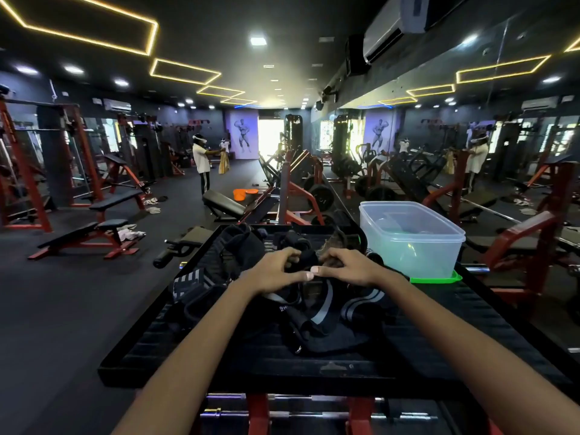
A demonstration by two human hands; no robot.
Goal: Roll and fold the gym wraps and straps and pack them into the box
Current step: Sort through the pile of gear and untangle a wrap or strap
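Both hands, left hand [272,275] and right hand [344,267], mid-frame with fingers [309,275] curled, pinching one black wrap [303,258] to roll it tight, remaining straps [317,318] heaped on black surface [470,321], clear box [411,237] upper right, ready for packing.

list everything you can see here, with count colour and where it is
black tray: one, black, ribbed, right in front, on a red rack
wraps and straps: a pile, count unclear, black with grey and white stripes, on the tray
dark strap: one, black, between both hands
plastic box: one, clear, open, far right of the tray
green lid: one, under the box
gym benches: several, black on red frames, floor at left
orange tub: one, on the floor, mid-room
other person: one, white top, far back
left hand: pinches the dark strap
right hand: pinches the same strap
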